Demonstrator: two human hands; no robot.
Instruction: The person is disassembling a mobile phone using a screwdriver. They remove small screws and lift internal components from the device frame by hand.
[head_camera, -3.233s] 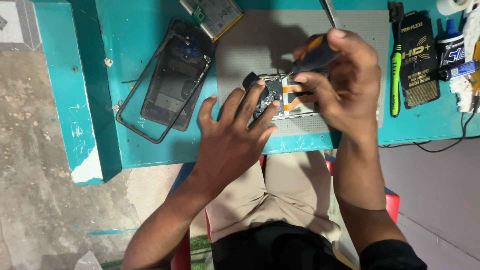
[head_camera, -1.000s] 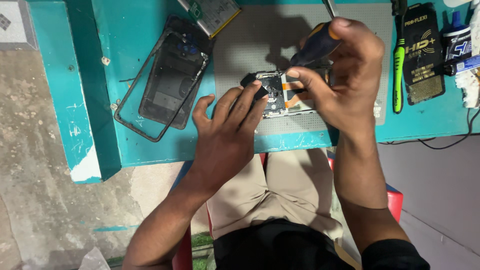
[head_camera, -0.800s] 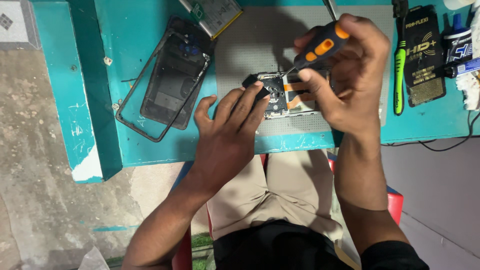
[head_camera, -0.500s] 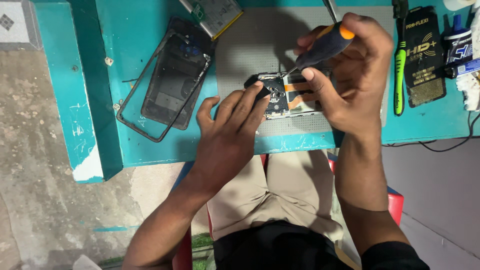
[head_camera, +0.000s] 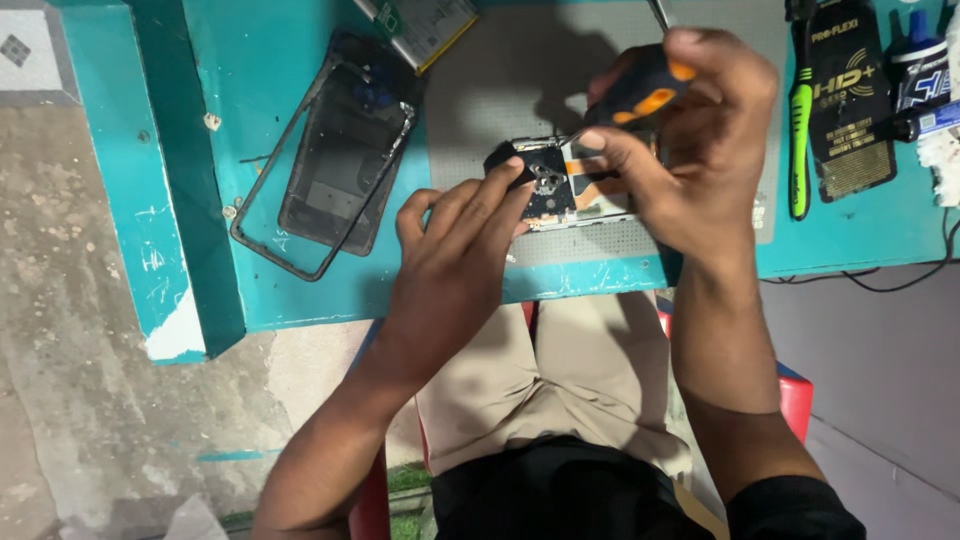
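An opened phone (head_camera: 560, 185) with its circuit board bare lies on a grey work mat (head_camera: 510, 90) on the teal table. My left hand (head_camera: 455, 260) rests flat at the phone's left end, fingertips pressing on it. My right hand (head_camera: 690, 140) grips a black and orange screwdriver (head_camera: 640, 90) and holds its thin shaft down onto the board. The right part of the phone is hidden under my right hand.
A dark phone back cover (head_camera: 335, 155) lies on the teal table (head_camera: 260, 60) to the left. A phone battery (head_camera: 420, 25) sits at the top edge. At the right are a green toothbrush (head_camera: 800, 120), a black packet (head_camera: 850, 90) and a small bottle (head_camera: 915, 60). A cable (head_camera: 900, 275) hangs off the table's right side.
My right hand has turned the screwdriver a little, and its orange handle has sunk deeper into my fist. My left hand and the phone have stayed put.
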